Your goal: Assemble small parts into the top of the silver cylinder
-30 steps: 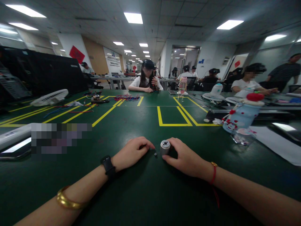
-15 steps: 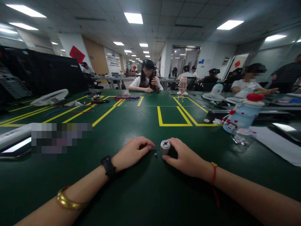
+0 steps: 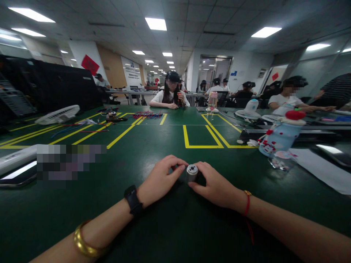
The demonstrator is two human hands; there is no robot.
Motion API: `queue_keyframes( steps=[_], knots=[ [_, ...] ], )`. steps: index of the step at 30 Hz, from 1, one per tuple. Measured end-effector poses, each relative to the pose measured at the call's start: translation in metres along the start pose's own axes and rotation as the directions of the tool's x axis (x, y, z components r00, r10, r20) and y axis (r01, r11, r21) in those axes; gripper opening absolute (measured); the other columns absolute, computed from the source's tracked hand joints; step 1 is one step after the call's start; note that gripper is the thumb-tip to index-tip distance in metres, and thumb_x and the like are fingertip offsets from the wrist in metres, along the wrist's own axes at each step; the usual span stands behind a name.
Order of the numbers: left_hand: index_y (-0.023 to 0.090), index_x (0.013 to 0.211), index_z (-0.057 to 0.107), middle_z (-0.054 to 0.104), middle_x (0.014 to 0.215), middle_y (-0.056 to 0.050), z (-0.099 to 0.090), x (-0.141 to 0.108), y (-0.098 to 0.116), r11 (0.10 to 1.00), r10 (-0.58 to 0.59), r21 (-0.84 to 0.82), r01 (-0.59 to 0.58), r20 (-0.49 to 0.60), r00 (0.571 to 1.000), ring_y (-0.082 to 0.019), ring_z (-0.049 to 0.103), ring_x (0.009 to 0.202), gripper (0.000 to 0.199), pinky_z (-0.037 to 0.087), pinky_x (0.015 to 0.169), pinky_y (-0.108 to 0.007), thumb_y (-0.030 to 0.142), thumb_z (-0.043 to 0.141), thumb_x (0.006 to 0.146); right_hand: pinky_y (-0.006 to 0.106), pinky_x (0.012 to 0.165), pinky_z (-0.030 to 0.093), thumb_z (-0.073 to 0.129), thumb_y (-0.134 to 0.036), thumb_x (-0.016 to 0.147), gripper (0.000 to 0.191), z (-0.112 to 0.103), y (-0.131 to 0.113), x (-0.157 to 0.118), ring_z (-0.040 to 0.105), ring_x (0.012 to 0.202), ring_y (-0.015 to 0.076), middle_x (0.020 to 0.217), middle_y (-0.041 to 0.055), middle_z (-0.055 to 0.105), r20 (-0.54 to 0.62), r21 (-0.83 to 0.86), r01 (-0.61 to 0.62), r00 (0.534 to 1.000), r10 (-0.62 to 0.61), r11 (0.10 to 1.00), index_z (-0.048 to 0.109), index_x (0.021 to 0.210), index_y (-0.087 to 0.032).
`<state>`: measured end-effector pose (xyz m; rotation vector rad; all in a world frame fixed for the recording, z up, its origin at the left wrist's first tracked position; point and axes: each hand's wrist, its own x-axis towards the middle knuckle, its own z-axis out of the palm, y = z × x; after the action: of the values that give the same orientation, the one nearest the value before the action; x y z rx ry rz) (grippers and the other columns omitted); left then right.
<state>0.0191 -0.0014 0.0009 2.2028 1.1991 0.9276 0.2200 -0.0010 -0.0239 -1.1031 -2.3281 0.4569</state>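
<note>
A silver cylindrical motor (image 3: 191, 174) stands upright on the green table, its pale end face with dark holes turned up. The thumb and fingers of my right hand (image 3: 216, 184) wrap round it from the right. My left hand (image 3: 161, 179) reaches in from the other side, thumb and index finger pinched close together at the motor's upper left edge. Whatever lies between those fingertips is hidden. I cannot tell whether they touch the motor.
A blue bottle (image 3: 282, 135) with a red top stands at right beside white paper (image 3: 320, 170). Wires (image 3: 148, 115) and a white fan (image 3: 58, 115) lie further back. Yellow tape (image 3: 204, 147) marks the table (image 3: 131, 237). A person (image 3: 171, 95) sits opposite.
My left hand has moved right, up to the motor's top edge. The tiny metal part that lay on the table left of the motor is out of sight. My right hand keeps its hold.
</note>
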Motion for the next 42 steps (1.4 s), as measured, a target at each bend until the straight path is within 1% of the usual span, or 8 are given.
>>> queue_keyframes(
  steps=[4,8,11,15,19,26,33,42],
  knots=[
    [0.022,0.096,0.065,0.063,0.095,-0.002,-0.008,-0.005,-0.005,0.996,-0.034,0.081,0.023,0.137,0.99,-0.018,0.058,0.085,0.015,0.046,0.075,-0.03,0.024,0.057,0.083,0.037,0.079,0.041,0.065,-0.024,0.078,0.026,0.0,0.0,0.0,0.05,0.088,0.0214,0.097,0.0056,0.057,0.001,-0.008,-0.005,1.0,0.005,1.0,0.053,0.101,-0.019],
    [0.023,0.092,0.068,0.062,0.096,-0.003,-0.009,-0.009,-0.012,0.989,0.009,0.14,-0.047,0.257,0.966,-0.02,0.058,0.09,0.016,0.045,0.08,-0.032,0.029,0.065,0.077,0.037,0.079,0.041,0.065,-0.024,0.079,0.027,-0.001,-0.002,-0.001,0.05,0.088,0.0218,0.097,0.0061,0.057,0.0,-0.003,-0.011,1.0,0.011,1.0,0.053,0.102,-0.019],
    [0.023,0.088,0.069,0.063,0.093,-0.002,-0.009,-0.006,-0.014,0.99,-0.001,0.135,-0.029,0.218,0.976,-0.019,0.058,0.088,0.011,0.045,0.079,-0.031,0.028,0.061,0.082,0.037,0.079,0.041,0.065,-0.024,0.079,0.026,-0.002,-0.002,-0.001,0.051,0.089,0.0221,0.097,0.0065,0.057,0.002,-0.001,-0.016,1.0,0.016,1.0,0.054,0.102,-0.019],
    [0.023,0.095,0.068,0.064,0.094,-0.003,-0.011,0.001,-0.007,0.995,-0.015,0.096,0.013,0.021,1.0,-0.018,0.058,0.085,0.016,0.045,0.075,-0.03,0.028,0.056,0.087,0.037,0.08,0.041,0.065,-0.024,0.078,0.027,-0.001,-0.002,0.0,0.051,0.089,0.0223,0.098,0.0066,0.057,0.002,-0.003,-0.013,1.0,0.013,1.0,0.054,0.102,-0.019],
    [0.024,0.1,0.069,0.062,0.097,-0.003,-0.01,0.005,0.006,0.996,0.067,0.061,-0.061,-0.096,0.993,-0.018,0.058,0.09,0.018,0.045,0.079,-0.03,0.026,0.056,0.088,0.037,0.08,0.041,0.064,-0.025,0.079,0.025,-0.001,-0.002,0.0,0.051,0.088,0.0218,0.098,0.0061,0.058,0.0,-0.012,0.002,1.0,-0.002,1.0,0.054,0.102,-0.019],
    [0.027,0.101,0.07,0.061,0.093,-0.002,0.0,0.007,0.012,0.992,0.098,0.079,-0.094,-0.056,0.994,-0.017,0.058,0.087,0.018,0.046,0.078,-0.031,0.025,0.058,0.087,0.038,0.08,0.041,0.064,-0.025,0.08,0.026,0.0,-0.001,0.0,0.05,0.089,0.0216,0.098,0.0057,0.057,-0.003,-0.009,0.023,1.0,-0.023,1.0,0.053,0.102,-0.019],
    [0.029,0.101,0.07,0.061,0.094,-0.002,0.0,0.007,0.014,0.992,0.107,0.066,-0.106,-0.014,0.994,-0.018,0.058,0.088,0.02,0.046,0.078,-0.031,0.024,0.057,0.087,0.037,0.076,0.042,0.064,-0.026,0.08,0.024,0.002,0.0,0.0,0.051,0.084,0.0211,0.094,0.0058,0.057,-0.011,-0.032,0.009,1.0,-0.01,0.999,0.054,0.1,-0.018],
    [0.025,0.107,0.067,0.062,0.097,-0.004,-0.004,0.004,0.01,1.0,0.003,-0.008,-0.003,-0.005,1.0,-0.017,0.058,0.084,0.023,0.046,0.072,-0.029,0.027,0.053,0.089,0.037,0.08,0.041,0.065,-0.025,0.079,0.027,0.0,-0.001,0.001,0.051,0.088,0.021,0.098,0.0051,0.058,0.002,-0.002,0.02,1.0,-0.02,1.0,0.053,0.103,-0.019]
  ],
)
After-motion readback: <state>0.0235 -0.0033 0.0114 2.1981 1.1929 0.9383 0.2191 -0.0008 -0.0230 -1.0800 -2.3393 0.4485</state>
